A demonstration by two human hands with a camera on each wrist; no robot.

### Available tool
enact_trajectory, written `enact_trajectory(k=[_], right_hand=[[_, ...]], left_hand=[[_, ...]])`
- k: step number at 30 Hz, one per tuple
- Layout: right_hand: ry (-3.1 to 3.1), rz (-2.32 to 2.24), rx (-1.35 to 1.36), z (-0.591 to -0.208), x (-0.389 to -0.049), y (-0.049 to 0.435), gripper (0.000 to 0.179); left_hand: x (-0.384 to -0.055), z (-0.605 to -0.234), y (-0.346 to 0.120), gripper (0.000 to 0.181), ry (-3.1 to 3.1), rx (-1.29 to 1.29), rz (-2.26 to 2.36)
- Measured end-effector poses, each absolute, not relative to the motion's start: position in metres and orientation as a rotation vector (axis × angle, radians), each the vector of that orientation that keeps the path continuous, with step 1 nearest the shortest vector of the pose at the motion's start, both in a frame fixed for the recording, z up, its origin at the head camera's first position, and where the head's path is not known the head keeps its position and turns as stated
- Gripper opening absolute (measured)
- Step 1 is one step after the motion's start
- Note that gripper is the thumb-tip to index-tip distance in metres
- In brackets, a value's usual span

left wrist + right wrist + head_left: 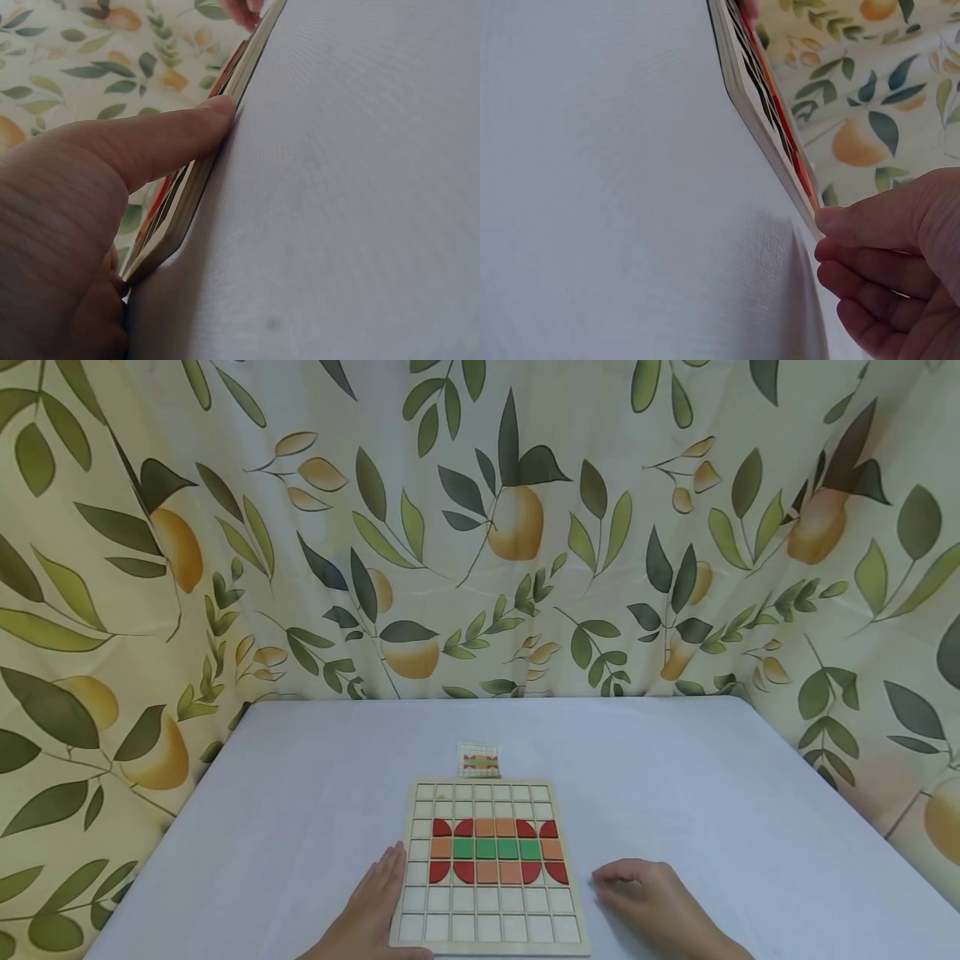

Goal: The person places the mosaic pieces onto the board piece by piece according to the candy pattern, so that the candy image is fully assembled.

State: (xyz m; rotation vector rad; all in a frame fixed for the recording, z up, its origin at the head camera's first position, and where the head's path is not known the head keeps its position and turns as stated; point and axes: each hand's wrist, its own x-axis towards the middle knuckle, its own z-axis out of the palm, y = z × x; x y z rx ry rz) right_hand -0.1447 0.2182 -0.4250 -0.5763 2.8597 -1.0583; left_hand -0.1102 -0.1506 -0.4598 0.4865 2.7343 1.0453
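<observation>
A square wooden grid board (480, 900) lies on the table, with colored tiles across its middle rows. Green tiles (486, 849) form the center line, orange squares (486, 827) sit above, below and at its ends, and red rounded pieces (529, 872) fill the other cells. My left hand (372, 906) rests against the board's left side with straight fingers, its thumb (176, 139) touching the front edge. To the right of the board, my right hand (652, 897) rests on the table, fingers loosely curled; I see nothing held in it.
Behind the board lies a small card (478, 761) printed with a matching colored pattern on a grid. A white cloth covers the table (675, 777). Curtains (480, 610) printed with leaves and fruit hang behind and at both sides.
</observation>
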Motion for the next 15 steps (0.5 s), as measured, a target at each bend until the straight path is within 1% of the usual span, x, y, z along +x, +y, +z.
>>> enact_trajectory(k=[6,11,13,15], right_hand=[[2.830,-1.072,-0.621,-0.4275,-0.1451,0.2171,0.015],[2.808,-1.074,-0.559,-0.4272,-0.1443,0.2158,0.016],[2.849,-1.069,-0.487,-0.4265,-0.1448,0.2134,0.017],[2.922,-1.067,-0.410,-0.4253,-0.1453,0.2100,0.021]], left_hand=[[-0.1113,-0.4627,-0.1528,0.126,2.743,0.501,1.054],[-0.1127,-0.4624,-0.1529,0.126,2.701,0.471,1.103],[-0.1129,-0.4602,-0.1511,0.120,2.717,0.468,1.117],[-0.1141,-0.4562,-0.1474,0.110,2.779,0.477,1.104]])
